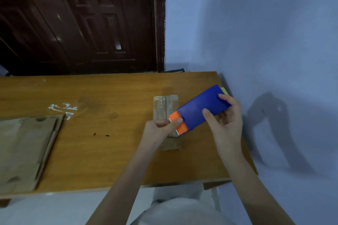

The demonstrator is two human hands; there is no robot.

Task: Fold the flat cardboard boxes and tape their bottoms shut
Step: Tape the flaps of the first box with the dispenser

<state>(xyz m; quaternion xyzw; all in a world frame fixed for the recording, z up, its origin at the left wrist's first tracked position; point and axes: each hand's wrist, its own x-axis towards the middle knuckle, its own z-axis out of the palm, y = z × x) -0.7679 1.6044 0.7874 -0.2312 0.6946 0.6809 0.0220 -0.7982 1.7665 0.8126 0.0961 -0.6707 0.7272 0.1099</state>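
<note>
A small folded cardboard box (165, 107) stands on the wooden table (109, 151) at the right, its taped flaps facing up. Above it I hold a blue tape dispenser (199, 107) with an orange cutter end (178, 124). My right hand (225, 124) grips the blue body from below and behind. My left hand (161, 129) pinches the orange end, thumb on top, where the tape leaves the dispenser. A stack of flat cardboard boxes (23, 151) lies at the table's left edge.
A dark wooden door (82, 23) stands behind the table. A blue wall (265, 33) runs close along the table's right side. White tape scraps (62, 108) stick to the tabletop near the flat stack. My lap in light clothing is below the front edge.
</note>
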